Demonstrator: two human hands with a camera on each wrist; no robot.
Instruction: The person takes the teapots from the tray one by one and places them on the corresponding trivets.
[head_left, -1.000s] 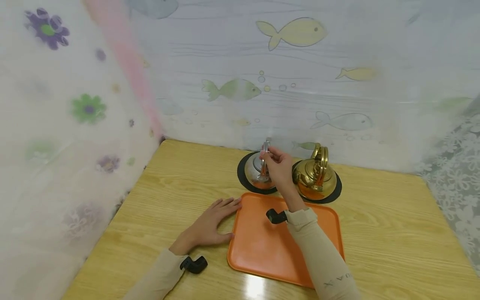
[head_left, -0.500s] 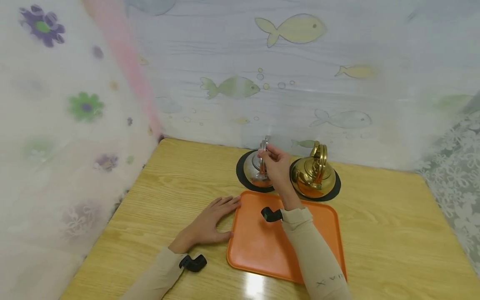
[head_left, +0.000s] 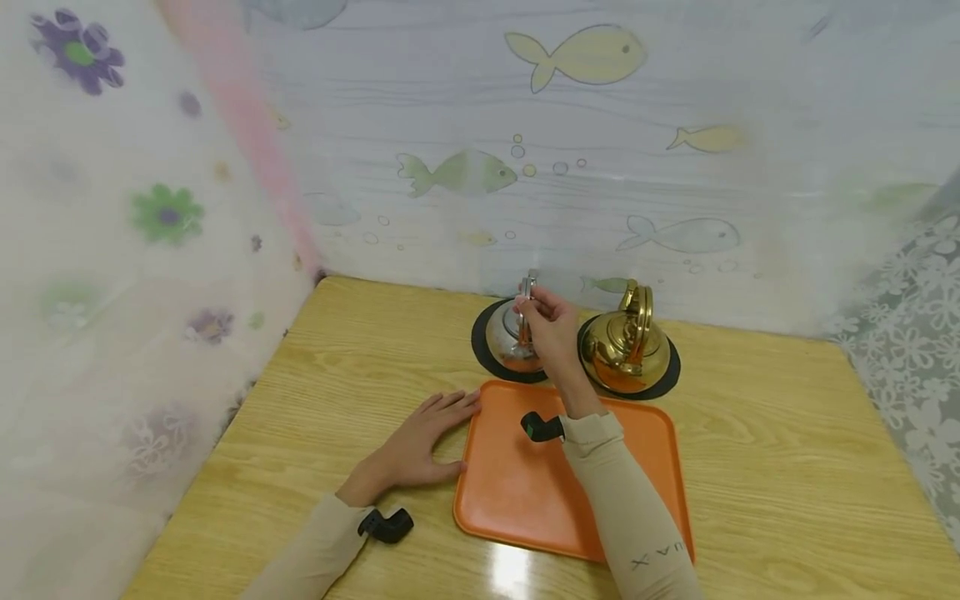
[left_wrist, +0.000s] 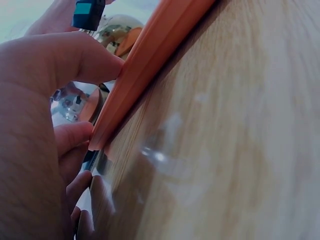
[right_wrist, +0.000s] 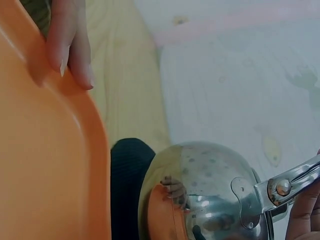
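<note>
While the right hand (head_left: 551, 332) pinches the silver kettle (head_left: 512, 340) handle at the table's far edge, lifting straight up seems wisest. Left hand (head_left: 420, 446), fingers pressed together flat, steadies the orange tray (head_left: 517, 492).

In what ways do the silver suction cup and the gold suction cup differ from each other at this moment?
The silver suction cup has a chrome finish, while the gold suction cup is brass-coloured. The right hand grips the silver one's lever handle; the gold one is untouched. The silver one stands further left, nearer the left hand, which lies flat against the orange tray. Both have domed metal bodies on round black pads, standing behind the tray.
</note>
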